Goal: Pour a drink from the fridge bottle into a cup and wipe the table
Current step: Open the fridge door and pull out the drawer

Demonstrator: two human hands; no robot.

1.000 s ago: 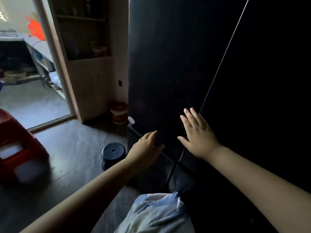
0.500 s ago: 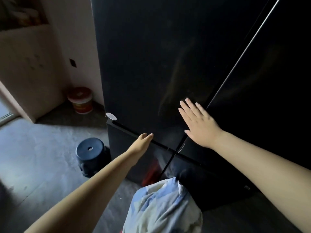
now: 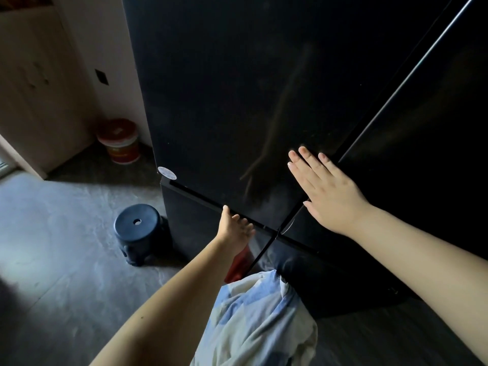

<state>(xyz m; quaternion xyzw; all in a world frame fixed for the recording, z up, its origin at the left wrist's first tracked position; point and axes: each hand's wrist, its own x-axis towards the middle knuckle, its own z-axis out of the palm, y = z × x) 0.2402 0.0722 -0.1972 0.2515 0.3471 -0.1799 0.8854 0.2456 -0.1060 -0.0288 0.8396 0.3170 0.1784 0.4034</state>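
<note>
Two hands are laid on the glossy black fridge (image 3: 422, 167), which stands directly ahead. The right hand (image 3: 327, 191) is pressed flat, fingers straight, across the vertical seam beside the smooth left door (image 3: 211, 101). The left hand (image 3: 235, 228) is hooked by curled fingers into the groove beneath that door; half a second earlier only its fingertips were touching there. A round, dark plastic stool (image 3: 137, 228) is seen nearby.
</note>
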